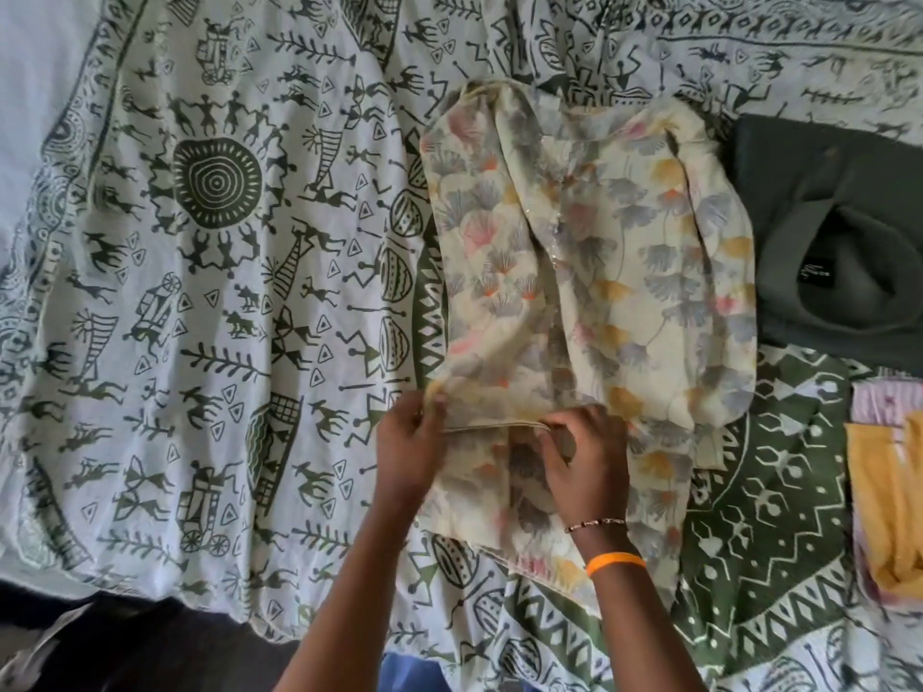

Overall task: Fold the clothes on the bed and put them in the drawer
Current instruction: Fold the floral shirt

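A cream floral garment lies spread on the bed, its length running away from me. My left hand pinches its near left edge between thumb and fingers. My right hand grips a fold of the same garment just to the right, fingers curled into the cloth. A taut hem edge runs between the two hands. The lower part of the garment lies under my right forearm, which wears a bead bracelet and an orange band.
The bed is covered by a white sheet with dark green figure prints. A folded dark grey garment lies at the right. Folded yellow and pink clothes sit at the right edge. Dark floor shows at the bottom left.
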